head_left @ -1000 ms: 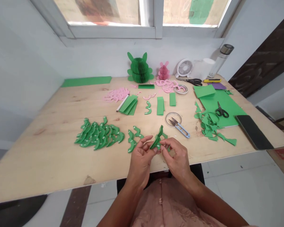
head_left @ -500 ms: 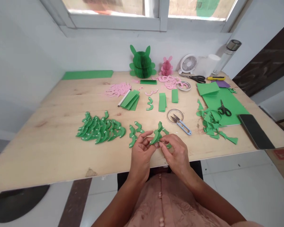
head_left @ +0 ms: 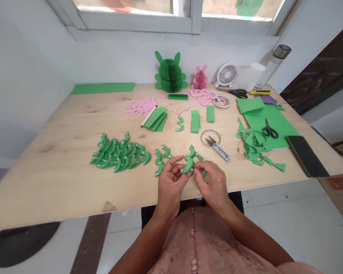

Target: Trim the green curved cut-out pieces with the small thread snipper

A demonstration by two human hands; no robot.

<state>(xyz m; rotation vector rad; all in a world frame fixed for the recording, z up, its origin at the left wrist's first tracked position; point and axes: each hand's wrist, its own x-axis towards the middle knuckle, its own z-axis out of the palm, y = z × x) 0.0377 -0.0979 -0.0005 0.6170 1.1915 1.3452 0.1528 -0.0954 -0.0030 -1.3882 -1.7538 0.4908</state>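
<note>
My left hand (head_left: 171,182) pinches a wavy green paper piece (head_left: 188,164) with white marks, near the table's front edge. On its right side, my right hand (head_left: 213,182) has thumb and index finger closed on the same piece's edge. More wavy green pieces (head_left: 159,161) lie just beyond my left hand, and one is partly hidden behind my right hand. A large heap of wavy green pieces (head_left: 120,154) rests to the left. Blue-handled snips (head_left: 218,148) lie partly over a clear tape ring (head_left: 202,133) beyond my right hand.
Green scraps (head_left: 254,146), black scissors (head_left: 270,130) on green sheets and a phone (head_left: 307,156) lie right. Folded green papers (head_left: 156,120) and pink cutouts (head_left: 142,105) are mid-table. A green paper figure (head_left: 170,76), pink figure (head_left: 200,78) and fan (head_left: 226,74) stand behind.
The held green piece has turned slightly, showing more of its curved face. Both hands stay at nearly the same place, and the whole view has shifted a little.
</note>
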